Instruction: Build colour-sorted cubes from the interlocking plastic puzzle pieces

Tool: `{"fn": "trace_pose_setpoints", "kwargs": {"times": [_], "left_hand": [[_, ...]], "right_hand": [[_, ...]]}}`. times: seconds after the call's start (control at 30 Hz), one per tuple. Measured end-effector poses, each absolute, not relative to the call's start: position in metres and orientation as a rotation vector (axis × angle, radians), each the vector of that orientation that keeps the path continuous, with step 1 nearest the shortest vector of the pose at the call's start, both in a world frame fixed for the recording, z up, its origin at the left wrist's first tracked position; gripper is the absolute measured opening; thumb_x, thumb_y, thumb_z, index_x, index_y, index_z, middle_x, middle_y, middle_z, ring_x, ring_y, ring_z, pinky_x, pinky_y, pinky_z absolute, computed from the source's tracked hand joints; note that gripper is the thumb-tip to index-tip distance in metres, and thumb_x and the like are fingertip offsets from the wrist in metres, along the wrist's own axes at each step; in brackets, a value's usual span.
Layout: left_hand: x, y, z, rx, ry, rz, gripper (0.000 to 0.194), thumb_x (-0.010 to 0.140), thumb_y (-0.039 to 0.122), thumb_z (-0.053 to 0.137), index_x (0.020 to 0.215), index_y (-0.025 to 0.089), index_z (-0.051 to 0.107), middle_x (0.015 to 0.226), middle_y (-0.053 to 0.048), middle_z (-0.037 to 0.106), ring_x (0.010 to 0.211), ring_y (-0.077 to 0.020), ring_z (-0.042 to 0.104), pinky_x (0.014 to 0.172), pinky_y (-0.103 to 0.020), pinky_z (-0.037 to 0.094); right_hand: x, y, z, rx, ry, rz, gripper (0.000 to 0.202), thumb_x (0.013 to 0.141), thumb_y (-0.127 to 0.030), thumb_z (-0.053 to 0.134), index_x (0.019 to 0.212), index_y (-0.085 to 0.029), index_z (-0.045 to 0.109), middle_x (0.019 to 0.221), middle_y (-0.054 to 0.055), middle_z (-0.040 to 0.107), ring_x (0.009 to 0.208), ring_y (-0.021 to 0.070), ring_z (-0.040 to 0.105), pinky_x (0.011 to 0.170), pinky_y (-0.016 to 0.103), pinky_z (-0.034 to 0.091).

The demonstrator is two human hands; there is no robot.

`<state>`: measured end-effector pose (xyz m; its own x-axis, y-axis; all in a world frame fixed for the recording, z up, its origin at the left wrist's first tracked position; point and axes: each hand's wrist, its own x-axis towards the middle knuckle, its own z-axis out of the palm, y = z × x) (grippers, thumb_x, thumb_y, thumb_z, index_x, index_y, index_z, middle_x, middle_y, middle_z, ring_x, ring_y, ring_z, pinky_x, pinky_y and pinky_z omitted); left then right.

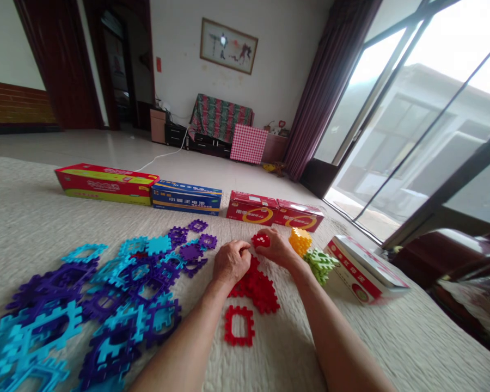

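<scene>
My right hand (276, 248) pinches a small red interlocking plastic piece (259, 239) with a windowed middle, just above the bedspread. Beside it, my left hand (232, 261) is closed, its fingers curled; whether anything is in them is hidden. Under and in front of both hands lies a heap of red pieces (263, 291), partly covered by the left hand. A red square frame piece (239, 325) rests apart, nearer to me. Right of my right hand stand a stack of yellow pieces (300, 241) and a stack of light green pieces (320, 264).
Purple pieces (51, 286) and light blue pieces (49, 329) are spread over the left side of the bedspread (200, 354). Along the back stand a red-and-green box (106, 185), a blue box (187, 198) and two red boxes (253, 208). A white-and-red box (363, 269) sits right.
</scene>
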<state>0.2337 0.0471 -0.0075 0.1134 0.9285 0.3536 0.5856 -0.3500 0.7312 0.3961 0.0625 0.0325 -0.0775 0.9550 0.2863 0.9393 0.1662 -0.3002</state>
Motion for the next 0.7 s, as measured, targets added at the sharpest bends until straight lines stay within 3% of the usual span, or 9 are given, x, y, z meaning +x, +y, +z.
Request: {"fn": "trace_pose_setpoints", "kwargs": {"times": [0.3,0.47,0.7], "left_hand": [[0.234,0.048,-0.008,1.964,1.459,1.113,0.027,0.076,0.013,0.052,0.091,0.021,0.073,0.097,-0.004,0.073,0.093,-0.0164,0.065,0.090,-0.025,0.046],[0.233,0.049,-0.009,1.981,1.449,1.127,0.027,0.077,0.013,0.051,0.090,0.021,0.073,0.096,-0.004,0.073,0.093,-0.0166,0.066,0.089,-0.025,0.046],[0.233,0.047,-0.007,1.989,1.450,1.152,0.026,0.078,0.014,0.051,0.089,0.021,0.073,0.095,-0.003,0.073,0.091,-0.0168,0.066,0.086,-0.025,0.047]], "right_hand": [[0.396,0.055,0.048,-2.065,-1.837,0.049,0.039,0.071,-0.033,0.067,0.106,-0.015,0.066,0.097,0.010,0.069,0.091,0.0223,0.064,0.079,0.029,0.047],[0.381,0.055,0.037,-2.175,-1.770,0.034,0.052,0.072,-0.038,0.065,0.117,-0.012,0.060,0.108,0.017,0.063,0.098,0.0249,0.062,0.083,0.031,0.046],[0.371,0.048,0.026,-2.235,-1.754,0.005,0.051,0.077,-0.044,0.058,0.119,-0.015,0.055,0.112,0.017,0.055,0.104,0.0284,0.059,0.083,0.036,0.046]]}}
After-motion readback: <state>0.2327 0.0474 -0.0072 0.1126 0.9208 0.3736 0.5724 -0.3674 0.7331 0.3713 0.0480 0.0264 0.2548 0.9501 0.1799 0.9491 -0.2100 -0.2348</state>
